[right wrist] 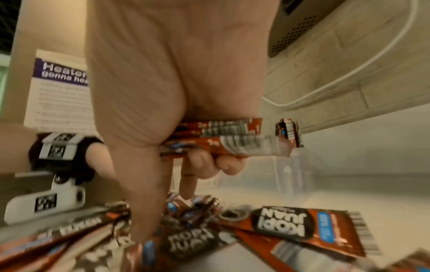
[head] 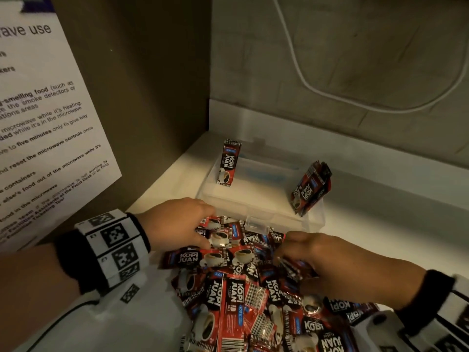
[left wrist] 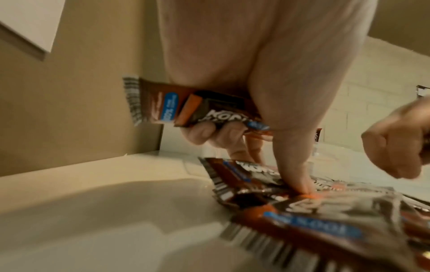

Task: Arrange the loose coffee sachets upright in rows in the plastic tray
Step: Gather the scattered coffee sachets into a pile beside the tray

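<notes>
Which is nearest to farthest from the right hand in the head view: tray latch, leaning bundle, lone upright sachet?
From the right hand:
1. Tray latch, just beyond the fingers.
2. Leaning bundle, tray's right end.
3. Lone upright sachet, tray's far left corner.

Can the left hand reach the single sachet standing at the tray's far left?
Probably yes: nothing stands between the left hand and that sachet, though its fingers already hold sachets.
</notes>
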